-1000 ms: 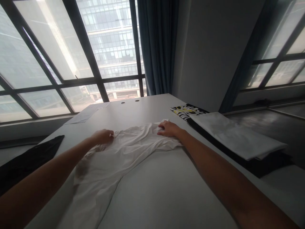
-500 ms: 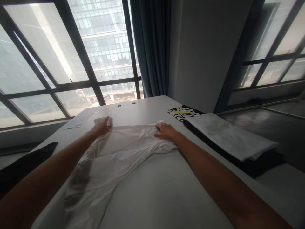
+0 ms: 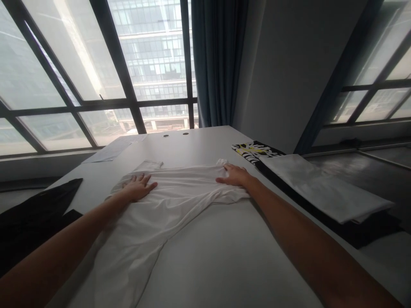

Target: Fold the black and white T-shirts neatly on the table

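Note:
A thin white shirt (image 3: 184, 179) lies creased over the table. Its far part stretches sideways between my hands, and a long part of it trails toward the near left. My left hand (image 3: 138, 188) rests flat on the cloth at the left, fingers spread, holding nothing. At the right end of the cloth, my right hand (image 3: 236, 175) presses down with its thumb apart from its fingers. Part of the cloth at the left is hidden under my left forearm.
Folded white cloth (image 3: 324, 186) lies over black cloth (image 3: 375, 229) along the right side of the white table (image 3: 218, 252). Behind it is a black, white and yellow patterned cloth (image 3: 255, 149). Black cloth (image 3: 41, 205) lies at left, papers (image 3: 111, 149) at far left.
My left hand has let go of the raised, bunched edge and now lies spread on the shirt, whose far left corner has dropped flat. My right hand's fingers have loosened. The view has shifted slightly.

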### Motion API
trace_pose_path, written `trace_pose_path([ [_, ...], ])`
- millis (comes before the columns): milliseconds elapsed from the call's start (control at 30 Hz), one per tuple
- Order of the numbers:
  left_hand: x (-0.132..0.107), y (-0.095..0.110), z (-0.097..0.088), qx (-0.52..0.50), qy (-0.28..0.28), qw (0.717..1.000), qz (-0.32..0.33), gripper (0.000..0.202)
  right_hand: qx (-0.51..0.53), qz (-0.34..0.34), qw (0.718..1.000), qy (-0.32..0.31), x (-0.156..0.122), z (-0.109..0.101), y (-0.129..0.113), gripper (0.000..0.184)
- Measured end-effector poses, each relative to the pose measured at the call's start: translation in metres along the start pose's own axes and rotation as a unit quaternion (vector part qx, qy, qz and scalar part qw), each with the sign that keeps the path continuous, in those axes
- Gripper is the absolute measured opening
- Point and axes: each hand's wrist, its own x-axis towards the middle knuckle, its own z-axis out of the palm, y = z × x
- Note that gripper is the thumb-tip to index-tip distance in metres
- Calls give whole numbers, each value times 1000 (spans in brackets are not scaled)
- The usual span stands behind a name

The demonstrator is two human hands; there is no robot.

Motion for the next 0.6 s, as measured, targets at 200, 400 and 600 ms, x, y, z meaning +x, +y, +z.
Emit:
trace_pose_path([
  [200, 31, -1, -3, -8, 0, 1000, -18, 88, -45, 78, 994, 55, -6, -11, -3, 67],
  [400, 78, -17, 3, -32, 45, 998, -19, 90, 10, 105, 993, -50, -1, -24, 6, 49],
  [600, 92, -25, 0, -69, 79, 994, -2, 82, 15, 129, 988, 80, 0, -16, 9, 31],
])
